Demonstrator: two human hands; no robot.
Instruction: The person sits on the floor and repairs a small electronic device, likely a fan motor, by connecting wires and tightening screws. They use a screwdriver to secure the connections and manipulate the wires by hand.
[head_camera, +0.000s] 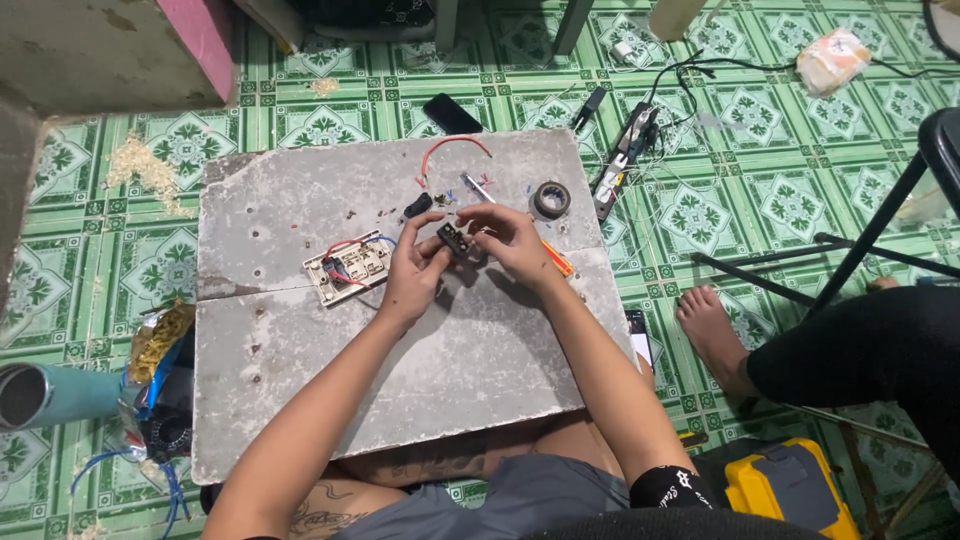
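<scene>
a green patterned tile floor with a grey, scuffed slab (300, 400) laid low as a work surface, the person sitting at its near edge. both hands meet over the middle of the slab. the left hand (415, 268) and the right hand (510, 240) pinch a small dark switch module (455, 240) between their fingertips, lifted just above the board; the fingers of each are curled and gripping it from either side, thumbs on top. the part is small, blocky, black or very dark, with a paler spot on it, too small to read in detail.

just left of the hands lies a cream switch plate (347, 268), face down, with red and blue wires looped out of its back. beyond the hands sit a loose red wire (455, 148) in an arc, a roll of black tape (551, 199), a small screwdriver (480, 187) and a scatter of tiny screws and bits. an orange-handled tool (558, 260) pokes out from under the right wrist.

it looks to me like the stage of working on a single module taken out of the plate, the plate itself lying untouched. whatever comes after would, i'd judge, call for fine fingertip control, a steady hold with one hand while the other works, and care not to lose the little screws.

off the slab: a phone (451, 113), a power strip (625, 150), a yellow toolbox (790, 490), another person's bare foot (712, 335).
</scene>
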